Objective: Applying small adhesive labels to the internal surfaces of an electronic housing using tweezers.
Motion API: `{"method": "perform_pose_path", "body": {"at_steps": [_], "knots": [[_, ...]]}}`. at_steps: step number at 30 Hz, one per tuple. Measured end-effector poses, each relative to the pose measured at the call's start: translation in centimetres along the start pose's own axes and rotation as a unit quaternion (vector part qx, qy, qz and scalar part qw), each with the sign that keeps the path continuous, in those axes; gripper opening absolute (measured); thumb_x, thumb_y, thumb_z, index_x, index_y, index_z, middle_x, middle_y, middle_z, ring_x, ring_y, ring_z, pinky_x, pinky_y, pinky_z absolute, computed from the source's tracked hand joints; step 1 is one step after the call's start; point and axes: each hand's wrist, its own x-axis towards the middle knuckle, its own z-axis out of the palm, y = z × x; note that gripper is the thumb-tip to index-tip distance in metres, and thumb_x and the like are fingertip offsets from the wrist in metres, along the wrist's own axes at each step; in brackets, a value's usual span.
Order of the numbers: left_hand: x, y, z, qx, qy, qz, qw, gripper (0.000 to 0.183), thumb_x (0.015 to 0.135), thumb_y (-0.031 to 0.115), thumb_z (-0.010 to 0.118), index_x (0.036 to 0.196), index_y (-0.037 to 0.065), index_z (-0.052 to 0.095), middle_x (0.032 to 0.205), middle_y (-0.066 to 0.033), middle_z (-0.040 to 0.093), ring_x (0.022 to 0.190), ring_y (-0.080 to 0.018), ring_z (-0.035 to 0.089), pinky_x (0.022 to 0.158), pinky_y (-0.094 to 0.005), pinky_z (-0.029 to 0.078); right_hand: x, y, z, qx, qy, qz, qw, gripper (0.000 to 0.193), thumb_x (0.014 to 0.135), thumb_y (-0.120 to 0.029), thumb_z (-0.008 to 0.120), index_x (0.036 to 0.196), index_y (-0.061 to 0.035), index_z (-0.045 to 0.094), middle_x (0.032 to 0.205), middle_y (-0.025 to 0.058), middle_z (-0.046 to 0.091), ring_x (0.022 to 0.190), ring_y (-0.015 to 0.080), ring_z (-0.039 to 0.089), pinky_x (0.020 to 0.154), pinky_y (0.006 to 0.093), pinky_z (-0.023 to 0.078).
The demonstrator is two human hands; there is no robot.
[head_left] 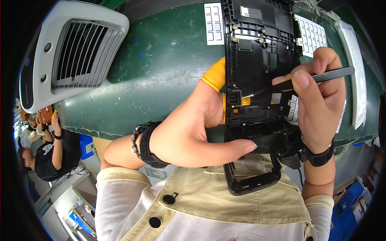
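A black moulded plastic housing (253, 64), with ribs, small brass-coloured inserts and cut-out windows, is held up in front of my chest. My left hand (187, 132) grips its left edge, the thumb across the lower front and the fingers behind. Yellow finger cots (215, 76) cover fingers of that hand, and yellow shows through a small window in the housing. In my right hand (321, 98) is a pair of dark tweezers (335, 75), pinched between thumb and fingers. Their thin tips point left over the housing, close to that yellow window; whether they touch it I cannot tell.
On the green table mat (161, 60) stands a white blower with a slatted grille (82, 52). White sheets of blank labels (214, 24) lie behind the housing and to its right. A long pale strip (356, 76) lies far right. Another person (52, 152) works at far left.
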Motion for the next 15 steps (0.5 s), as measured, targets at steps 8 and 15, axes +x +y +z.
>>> {"method": "perform_pose_path", "body": {"at_steps": [8, 15], "knots": [[-0.20, 0.15, -0.06, 0.020, -0.009, -0.001, 1.000, 0.087, 0.059, -0.014, 0.052, 0.127, 0.010, 0.003, 0.125, -0.0136, 0.026, 0.112, -0.0238, 0.036, 0.089, -0.0362, 0.034, -0.06, 0.18, 0.09, 0.016, -0.003, -0.005, 1.000, 0.017, 0.076, -0.003, 0.048, 0.085, -0.0053, 0.033, 0.064, 0.0026, 0.048, 0.057, 0.0054, 0.046, 0.064, 0.0308, 0.048], [-0.11, -0.19, -0.20, 0.018, -0.006, 0.005, 1.000, 0.087, 0.059, -0.014, 0.051, 0.127, 0.010, 0.004, 0.125, -0.0146, 0.027, 0.112, -0.0244, 0.035, 0.090, -0.0367, 0.033, -0.04, 0.24, 0.11, 0.008, -0.006, -0.002, 1.000, 0.017, 0.076, -0.003, 0.048, 0.084, -0.0054, 0.033, 0.065, 0.0023, 0.048, 0.057, 0.0053, 0.046, 0.065, 0.0306, 0.048]]}}
